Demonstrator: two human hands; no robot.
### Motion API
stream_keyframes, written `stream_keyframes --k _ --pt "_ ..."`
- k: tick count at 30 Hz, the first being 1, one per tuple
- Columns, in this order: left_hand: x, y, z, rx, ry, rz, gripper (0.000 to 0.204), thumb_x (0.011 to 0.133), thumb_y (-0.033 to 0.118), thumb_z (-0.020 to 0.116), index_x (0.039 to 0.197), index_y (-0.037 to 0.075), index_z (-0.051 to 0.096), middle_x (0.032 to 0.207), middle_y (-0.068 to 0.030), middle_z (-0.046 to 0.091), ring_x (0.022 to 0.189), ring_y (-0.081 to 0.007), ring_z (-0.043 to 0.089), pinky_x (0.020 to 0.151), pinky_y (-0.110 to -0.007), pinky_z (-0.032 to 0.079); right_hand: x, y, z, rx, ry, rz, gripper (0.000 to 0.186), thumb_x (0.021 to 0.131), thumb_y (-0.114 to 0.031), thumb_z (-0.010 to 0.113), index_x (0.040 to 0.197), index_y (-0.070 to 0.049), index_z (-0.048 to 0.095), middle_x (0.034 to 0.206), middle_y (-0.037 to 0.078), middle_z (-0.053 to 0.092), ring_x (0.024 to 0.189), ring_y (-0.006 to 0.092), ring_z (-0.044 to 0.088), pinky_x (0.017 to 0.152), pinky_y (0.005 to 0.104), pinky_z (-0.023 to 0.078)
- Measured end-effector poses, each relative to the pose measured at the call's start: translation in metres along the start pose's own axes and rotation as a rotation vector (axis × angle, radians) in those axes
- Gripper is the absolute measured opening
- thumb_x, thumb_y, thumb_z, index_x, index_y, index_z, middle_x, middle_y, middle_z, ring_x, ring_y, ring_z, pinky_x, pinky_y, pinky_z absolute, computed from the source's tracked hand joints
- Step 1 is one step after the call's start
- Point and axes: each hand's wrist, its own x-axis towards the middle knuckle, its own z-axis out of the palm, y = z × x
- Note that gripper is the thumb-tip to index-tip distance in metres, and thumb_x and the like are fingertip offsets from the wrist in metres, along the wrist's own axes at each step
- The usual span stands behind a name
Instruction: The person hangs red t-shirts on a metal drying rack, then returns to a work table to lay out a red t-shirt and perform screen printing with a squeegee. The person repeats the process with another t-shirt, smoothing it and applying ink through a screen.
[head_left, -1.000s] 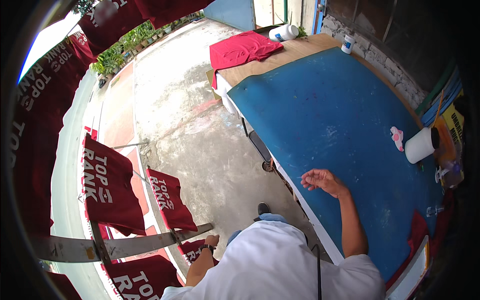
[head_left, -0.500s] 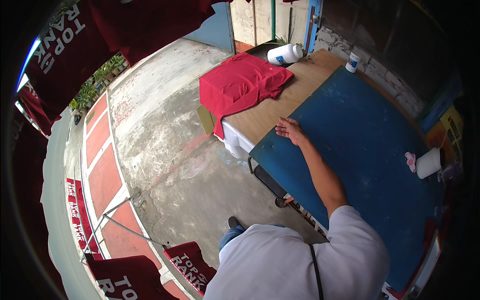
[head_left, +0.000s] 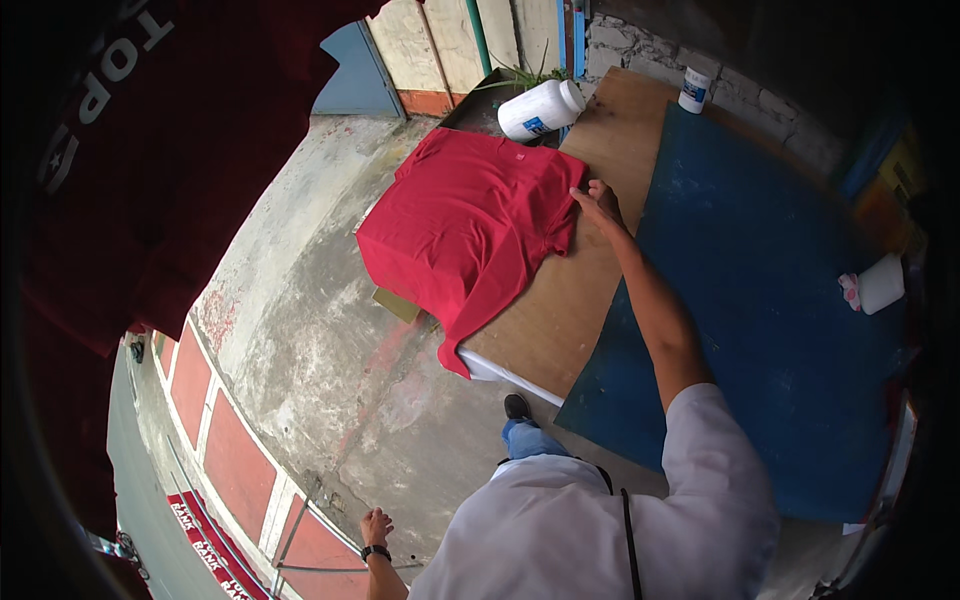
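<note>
A red shirt [head_left: 470, 220] lies spread over the wooden board [head_left: 560, 300], with one sleeve hanging past the board's near left edge. At the shirt's right edge, my right hand [head_left: 600, 205] reaches in, one digit stretched toward the cloth and the others loosely bent. That digit overlaps the edge of the fabric; I see no cloth gripped. My left hand [head_left: 376, 527], with a dark watch on the wrist, hangs low at my left side over the ground. Its fingers are slightly bent and nothing shows in them.
A large white jar [head_left: 542, 110] lies tilted beyond the shirt. A smaller white bottle [head_left: 695, 90] stands at the back of the blue tabletop [head_left: 740, 300]. On the right are a white container [head_left: 881, 285] and a pink item [head_left: 850, 291]. Dark red printed cloth [head_left: 200, 150] hangs at upper left.
I have stepped closer to the shirt. My right hand has moved from the blue tabletop's edge to the shirt's right edge. My left hand has come into view at lower left.
</note>
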Motion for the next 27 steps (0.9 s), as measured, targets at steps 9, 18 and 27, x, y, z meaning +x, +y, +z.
stream_keyframes --k 9,18,27 --pt "0.002 0.126 0.068 0.503 -0.295 -0.025 0.051 0.101 0.035 0.062 0.133 -0.005 0.065 0.111 -0.0162 0.076 0.101 -0.0211 0.072 0.085 -0.035 0.057 0.154 -0.002 0.011 -0.309 0.028 -0.031 0.048 0.087 -0.039 0.08 0.123 -0.008 0.072 0.116 0.018 0.074 0.112 0.0346 0.07 0.097 0.0451 0.054" --pt "0.015 0.335 0.14 0.502 -0.218 0.516 0.045 0.104 0.027 0.065 0.14 0.0 0.061 0.114 -0.0131 0.073 0.099 -0.0245 0.073 0.08 -0.036 0.061 0.008 -0.158 0.05 0.168 -0.442 -0.897 0.021 0.097 -0.018 0.071 0.111 -0.004 0.075 0.094 0.017 0.077 0.086 0.0335 0.076 0.077 0.0419 0.06" --pt "-0.168 0.617 0.188 1.018 -0.122 1.834 0.086 0.084 0.053 0.079 0.152 0.01 0.053 0.165 -0.0221 0.035 0.156 -0.046 0.025 0.123 -0.063 0.025 -0.211 -0.287 0.018 0.789 -1.316 -0.758 0.017 0.096 -0.014 0.075 0.108 -0.001 0.079 0.097 0.011 0.08 0.087 0.0146 0.073 0.08 0.0314 0.056"
